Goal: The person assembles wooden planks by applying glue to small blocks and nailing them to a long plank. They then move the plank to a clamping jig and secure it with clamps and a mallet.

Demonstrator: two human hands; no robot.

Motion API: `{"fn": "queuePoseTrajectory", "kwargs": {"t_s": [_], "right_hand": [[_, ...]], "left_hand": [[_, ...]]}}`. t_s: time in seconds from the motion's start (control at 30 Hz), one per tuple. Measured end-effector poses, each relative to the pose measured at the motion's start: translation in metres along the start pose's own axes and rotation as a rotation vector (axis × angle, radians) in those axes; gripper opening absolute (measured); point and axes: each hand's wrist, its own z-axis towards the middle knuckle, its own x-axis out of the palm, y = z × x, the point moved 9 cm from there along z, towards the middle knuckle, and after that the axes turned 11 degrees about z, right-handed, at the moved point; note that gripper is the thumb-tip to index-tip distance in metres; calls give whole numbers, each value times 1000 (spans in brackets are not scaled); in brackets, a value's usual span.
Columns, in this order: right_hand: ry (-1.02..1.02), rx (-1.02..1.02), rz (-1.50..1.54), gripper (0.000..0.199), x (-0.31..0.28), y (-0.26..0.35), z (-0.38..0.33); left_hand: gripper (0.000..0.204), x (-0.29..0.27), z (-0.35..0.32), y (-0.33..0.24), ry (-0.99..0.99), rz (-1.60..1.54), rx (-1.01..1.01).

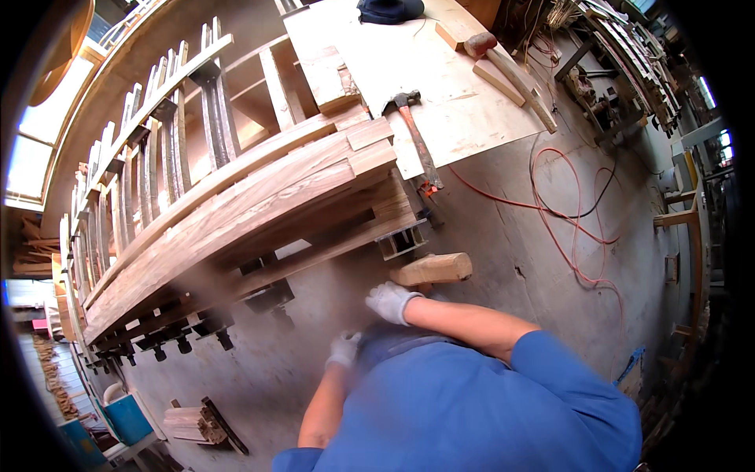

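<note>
My right hand [389,302], in a pale work glove, is held before my waist with its fingers curled. Whatever it may hold is hidden. Just beyond it, a thick wooden block [434,269] juts out past the end of the clamp rack. Lower and to the left, my left hand [344,349] is gloved too and close to my body; blur hides its fingers. Long wooden boards [259,200] lie side by side on the rack ahead of me, apart from both hands. A claw hammer [417,141] rests at the boards' right end, its handle pointing toward me.
A pale sheet-topped table [472,118] at the far right bears a mallet [511,75] and a dark cap [391,9]. Metal clamp bars [216,118] stand behind the boards. A red hose [578,228] loops over the floor. Wood strips [193,425] lie stacked at lower left.
</note>
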Motion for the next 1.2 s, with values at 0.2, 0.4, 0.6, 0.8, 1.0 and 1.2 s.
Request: {"fn": "queuePoseTrajectory", "kwargs": {"t_s": [0.2,0.4,0.6,0.8,1.0,1.2], "right_hand": [[-80,320,582,47,-44,-43,-114],[-436,594,812,56,-75,-108,-177],[-740,475,1098,70,-100,-86,-151],[-512,692,1379,51,-44,-77,-137],[-1056,473,1446,59,-62,-98,-145],[-1061,556,1327,62,-71,-104,-156]], "left_hand": [[39,-7,-18,7,42,97,-23],[44,-13,-14,11,96,277,-96],[51,-33,-52,-155,30,337,286],[69,-28,-82,-255,-59,281,497],[80,-10,-101,-323,-118,626,730],[70,16,-73,-336,-11,745,711]]}}
